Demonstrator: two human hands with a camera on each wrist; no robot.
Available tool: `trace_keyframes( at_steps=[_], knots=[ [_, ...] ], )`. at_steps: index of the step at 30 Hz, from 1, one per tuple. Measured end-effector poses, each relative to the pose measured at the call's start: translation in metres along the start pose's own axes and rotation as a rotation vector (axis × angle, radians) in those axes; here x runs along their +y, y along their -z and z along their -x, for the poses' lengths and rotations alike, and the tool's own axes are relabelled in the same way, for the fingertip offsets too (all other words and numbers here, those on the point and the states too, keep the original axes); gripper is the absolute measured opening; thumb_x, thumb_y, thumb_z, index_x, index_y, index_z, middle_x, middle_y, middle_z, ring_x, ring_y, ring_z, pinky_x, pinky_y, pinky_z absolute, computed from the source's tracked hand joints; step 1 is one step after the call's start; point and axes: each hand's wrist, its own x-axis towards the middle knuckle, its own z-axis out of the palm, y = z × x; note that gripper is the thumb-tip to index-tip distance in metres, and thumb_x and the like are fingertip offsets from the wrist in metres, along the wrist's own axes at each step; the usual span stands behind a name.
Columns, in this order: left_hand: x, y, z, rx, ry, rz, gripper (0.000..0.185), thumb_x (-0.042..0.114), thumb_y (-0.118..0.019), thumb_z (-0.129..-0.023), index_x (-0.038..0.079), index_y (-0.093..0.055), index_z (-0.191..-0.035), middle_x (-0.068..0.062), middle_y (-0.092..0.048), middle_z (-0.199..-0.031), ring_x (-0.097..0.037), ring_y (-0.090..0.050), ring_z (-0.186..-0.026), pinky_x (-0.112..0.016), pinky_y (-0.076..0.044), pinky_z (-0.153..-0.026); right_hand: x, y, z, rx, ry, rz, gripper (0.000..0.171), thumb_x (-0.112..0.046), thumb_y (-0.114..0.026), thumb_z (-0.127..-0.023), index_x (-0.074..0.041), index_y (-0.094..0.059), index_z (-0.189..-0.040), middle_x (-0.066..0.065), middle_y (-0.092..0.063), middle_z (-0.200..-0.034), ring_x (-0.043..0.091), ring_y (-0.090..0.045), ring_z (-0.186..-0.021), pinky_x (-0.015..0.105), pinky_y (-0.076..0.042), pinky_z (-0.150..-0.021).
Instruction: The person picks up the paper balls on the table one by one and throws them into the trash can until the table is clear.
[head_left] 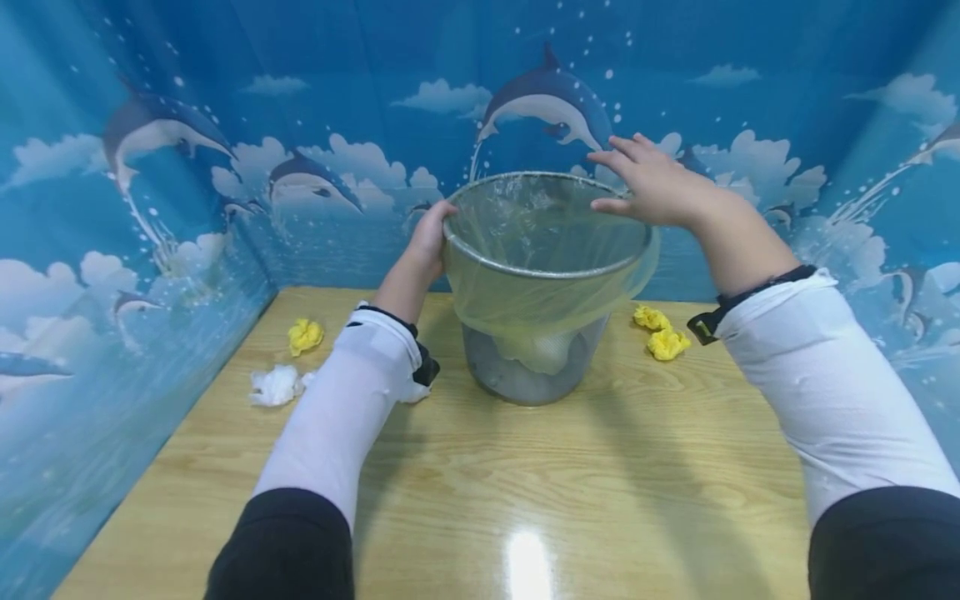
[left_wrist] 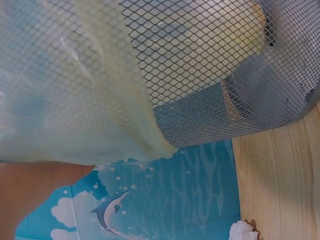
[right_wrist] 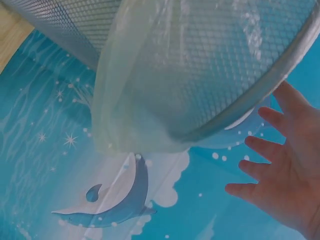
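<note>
A grey metal-mesh wastebasket (head_left: 498, 379) stands on the table, lined with a thin pale-yellow trash bag (head_left: 525, 308). The bag is folded over the rim and hangs down outside the mesh, sticking out loosely at the right. My left hand (head_left: 429, 240) grips the rim at its left side, thumb on top; its other fingers are hidden behind the bag. In the left wrist view, the mesh (left_wrist: 195, 115) shows below the bag's edge. My right hand (right_wrist: 287, 160) has its fingers spread at the rim's right side, holding nothing.
Crumpled yellow paper (head_left: 305, 336) and crumpled white paper (head_left: 275, 386) lie on the left of the wooden table (head_left: 450, 492). Two more yellow balls (head_left: 667, 343) lie right of the basket. A blue dolphin-print curtain (head_left: 375, 75) encloses the back and sides.
</note>
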Motion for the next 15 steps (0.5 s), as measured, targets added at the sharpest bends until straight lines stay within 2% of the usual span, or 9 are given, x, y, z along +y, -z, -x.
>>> trace_keyframes(
  at_steps=[7,13,15],
  knots=[
    [-0.001,0.001,-0.006,0.003,0.016,0.010,0.041,0.026,-0.038,-0.100,0.013,-0.044,-0.138,-0.002,-0.047,-0.123,-0.017,-0.050,-0.089,-0.030,-0.042,-0.079,0.011,0.001,0.004,0.001,-0.050,-0.012,0.075,-0.048,-0.043,-0.100,-0.011,-0.009,-0.156,0.024,0.009,-0.160,0.048,0.013,-0.144,0.069,0.000,-0.111],
    [-0.002,0.001,-0.006,0.002,0.008,0.001,0.045,0.026,-0.038,-0.100,0.016,-0.039,-0.144,-0.003,-0.042,-0.138,-0.017,-0.049,-0.098,-0.030,-0.041,-0.083,0.026,-0.001,0.011,0.008,-0.090,-0.032,0.075,-0.045,-0.044,-0.100,-0.012,-0.007,-0.157,0.024,0.011,-0.159,0.049,0.015,-0.143,0.069,0.001,-0.111],
    [-0.002,0.000,-0.006,0.003,0.002,-0.003,0.039,0.026,-0.038,-0.100,0.013,-0.044,-0.137,-0.003,-0.045,-0.132,-0.017,-0.049,-0.094,-0.031,-0.041,-0.082,0.032,-0.001,0.014,0.011,-0.099,-0.035,0.075,-0.045,-0.043,-0.101,-0.012,-0.006,-0.157,0.025,0.011,-0.159,0.050,0.015,-0.143,0.070,0.001,-0.110]
  ],
)
